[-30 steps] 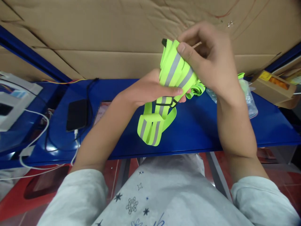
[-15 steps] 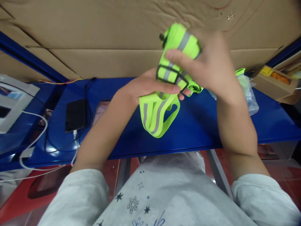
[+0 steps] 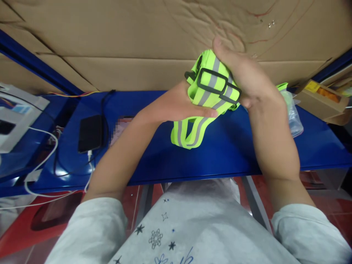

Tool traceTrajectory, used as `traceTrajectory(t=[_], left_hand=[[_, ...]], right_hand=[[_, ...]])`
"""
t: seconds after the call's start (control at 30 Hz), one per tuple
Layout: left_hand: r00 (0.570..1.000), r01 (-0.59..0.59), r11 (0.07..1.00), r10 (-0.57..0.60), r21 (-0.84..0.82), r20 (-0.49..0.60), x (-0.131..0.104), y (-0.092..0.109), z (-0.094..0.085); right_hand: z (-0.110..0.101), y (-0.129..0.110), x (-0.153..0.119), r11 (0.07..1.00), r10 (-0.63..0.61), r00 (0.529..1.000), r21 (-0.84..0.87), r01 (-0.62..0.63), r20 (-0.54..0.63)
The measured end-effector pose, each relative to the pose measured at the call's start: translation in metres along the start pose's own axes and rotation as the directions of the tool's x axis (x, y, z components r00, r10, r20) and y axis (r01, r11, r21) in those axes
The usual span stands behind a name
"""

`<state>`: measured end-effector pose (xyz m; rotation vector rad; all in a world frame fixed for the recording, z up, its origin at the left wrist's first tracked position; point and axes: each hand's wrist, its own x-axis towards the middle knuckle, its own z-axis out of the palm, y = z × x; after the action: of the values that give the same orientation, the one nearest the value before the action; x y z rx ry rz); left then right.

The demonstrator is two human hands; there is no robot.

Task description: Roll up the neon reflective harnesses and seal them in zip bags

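Observation:
A neon yellow-green reflective strap (image 3: 205, 99) with grey stripes is bundled in folds between my hands, above the blue table. Black slider buckles (image 3: 212, 80) lie across the upper side of the bundle. My left hand (image 3: 189, 104) grips it from the left, thumb across the front and the other fingers hidden behind. Below that thumb, a loop of the strap hangs down. My right hand (image 3: 242, 69) wraps the bundle's right and far side, its thumb at the top end and its other fingers mostly hidden.
Brown cardboard (image 3: 132, 44) lines the back of the blue table (image 3: 220, 157). To the left, a black phone (image 3: 90, 134) lies plugged into a white cable. At the right are a clear plastic bag (image 3: 294, 115) with yellow-green material and an open cardboard box (image 3: 319, 104).
The bundle has come lower and turned, bringing the buckles higher on it. The hanging loop is shorter. My right hand has shifted from the bundle's front to its right and far side.

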<state>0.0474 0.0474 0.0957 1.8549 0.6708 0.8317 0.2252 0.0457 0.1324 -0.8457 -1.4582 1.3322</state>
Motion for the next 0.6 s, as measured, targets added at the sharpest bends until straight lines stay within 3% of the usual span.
traceTrajectory(t=[0.1, 0.27, 0.4, 0.53, 0.6], left_hand=[[0.996, -0.044, 0.998, 0.047, 0.043, -0.073, 0.006, -0.013, 0.001], [0.947, -0.199, 0.968, 0.23, 0.155, -0.222, 0.01, -0.018, -0.005], [0.943, -0.259, 0.947, 0.291, 0.192, -0.164, 0.008, -0.009, -0.009], [0.965, -0.195, 0.976, 0.208, 0.092, -0.157, 0.007, -0.006, -0.005], [0.962, -0.193, 0.981, 0.194, 0.025, -0.19, 0.007, -0.007, 0.002]], right_hand=[[-0.002, 0.008, 0.006, 0.999, 0.029, 0.995, -0.031, -0.032, -0.099], [-0.002, 0.01, 0.006, 0.992, 0.121, 0.991, 0.015, -0.122, 0.054], [0.0, 0.013, 0.004, 0.992, 0.093, 0.995, -0.094, -0.089, 0.041], [-0.001, 0.025, 0.014, 0.987, 0.027, 0.998, -0.16, -0.035, -0.05], [-0.007, 0.032, 0.024, 0.97, -0.042, 0.97, -0.241, -0.017, -0.238]])
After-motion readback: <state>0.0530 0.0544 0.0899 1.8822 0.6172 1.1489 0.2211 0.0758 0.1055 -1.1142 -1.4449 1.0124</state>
